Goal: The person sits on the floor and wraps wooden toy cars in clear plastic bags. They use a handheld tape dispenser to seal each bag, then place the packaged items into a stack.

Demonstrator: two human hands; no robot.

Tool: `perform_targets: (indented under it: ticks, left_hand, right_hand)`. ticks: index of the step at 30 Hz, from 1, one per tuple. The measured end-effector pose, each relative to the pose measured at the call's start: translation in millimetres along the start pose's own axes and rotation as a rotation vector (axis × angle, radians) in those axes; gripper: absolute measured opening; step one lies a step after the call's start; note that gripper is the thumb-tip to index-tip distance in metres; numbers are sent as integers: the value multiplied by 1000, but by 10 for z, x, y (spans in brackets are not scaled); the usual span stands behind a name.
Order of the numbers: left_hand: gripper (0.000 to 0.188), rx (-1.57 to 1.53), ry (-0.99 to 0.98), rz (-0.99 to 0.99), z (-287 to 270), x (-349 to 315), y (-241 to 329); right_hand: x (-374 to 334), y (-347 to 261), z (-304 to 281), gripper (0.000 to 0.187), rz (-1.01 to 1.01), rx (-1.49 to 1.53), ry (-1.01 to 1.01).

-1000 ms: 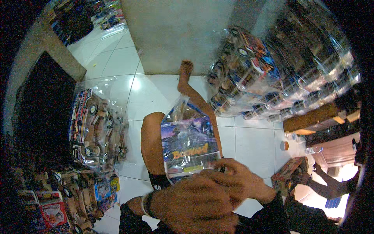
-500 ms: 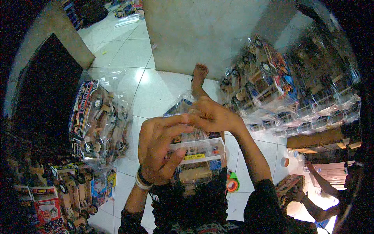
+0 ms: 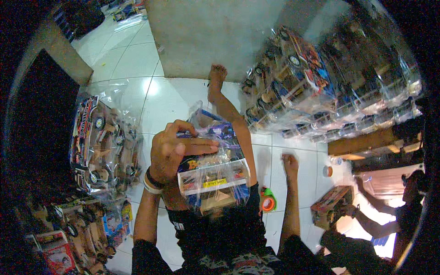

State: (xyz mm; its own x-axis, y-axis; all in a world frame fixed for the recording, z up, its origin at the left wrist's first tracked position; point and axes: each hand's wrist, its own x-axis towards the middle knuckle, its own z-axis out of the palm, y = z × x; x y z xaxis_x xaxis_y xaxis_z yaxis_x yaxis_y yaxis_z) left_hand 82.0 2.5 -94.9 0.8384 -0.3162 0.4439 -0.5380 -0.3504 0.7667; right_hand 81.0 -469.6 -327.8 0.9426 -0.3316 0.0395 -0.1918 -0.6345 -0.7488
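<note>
A toy truck [image 3: 213, 178] in clear plastic wrap rests on my lap, with a white-edged panel, a yellow label and blue parts showing. Across its upper side lies my left hand [image 3: 172, 149], fingers stretched over the film and holding it against the truck. To the right of my leg, apart from the truck, is my right hand [image 3: 289, 166] above the tiled floor. Its fingers look bent, but they are too small and blurred to tell what they hold, if anything. Nearby on the floor is a green tape dispenser [image 3: 268, 200] with an orange core.
Wrapped toy trucks [image 3: 98, 146] stand at the left, with unwrapped wooden trucks [image 3: 85, 220] below them. A tall stack of wrapped trucks [image 3: 293, 87] lines the right side. My bare foot [image 3: 217, 73] is near the wall [image 3: 201, 36]. At far right another person [image 3: 398, 215] handles a truck [image 3: 333, 206].
My right hand has left the film on the truck and moved right and down, near the tape dispenser. My left hand stays on the truck. The whole view has shifted slightly.
</note>
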Motion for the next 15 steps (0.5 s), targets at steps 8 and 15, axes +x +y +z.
perform_targets:
  ticks: [8, 15]
  left_hand:
    - [42, 170, 122, 255, 12, 62, -148]
    - [34, -475, -130, 238, 136, 333, -489]
  right_hand:
    - [-2245, 3005, -61, 38, 343, -469, -204]
    - [-965, 1428, 188, 29, 211, 593, -186]
